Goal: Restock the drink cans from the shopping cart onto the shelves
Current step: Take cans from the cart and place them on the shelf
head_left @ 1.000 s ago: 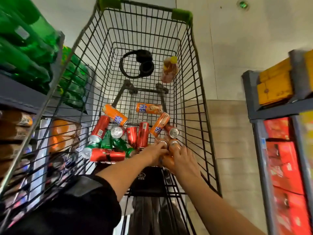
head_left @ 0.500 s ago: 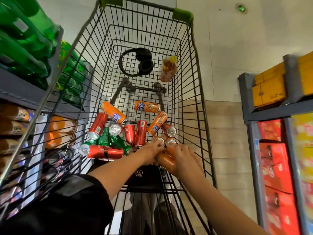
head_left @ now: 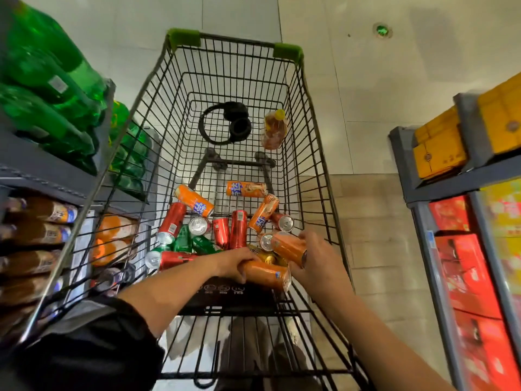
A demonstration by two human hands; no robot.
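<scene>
A black wire shopping cart (head_left: 315, 153) stands before me with several red, green and orange drink cans (head_left: 238, 228) lying in a heap at its near end. My left hand (head_left: 235, 263) grips an orange can (head_left: 266, 275) lying on its side, lifted just above the heap. My right hand (head_left: 318, 261) holds a second orange can (head_left: 289, 246), tilted, close to the first. Both hands are low inside the cart at its right near corner.
Black headphones (head_left: 225, 124) and a yellow-capped bottle (head_left: 274, 131) lie at the cart's far end. Shelves with green bottles (head_left: 42, 80) and brown bottles (head_left: 39, 232) stand on the left. On the right a shelf (head_left: 439, 190) holds yellow and red cartons.
Both hands have closed on orange cans and raised them out of the heap. The hands have drawn back toward me and slightly apart.
</scene>
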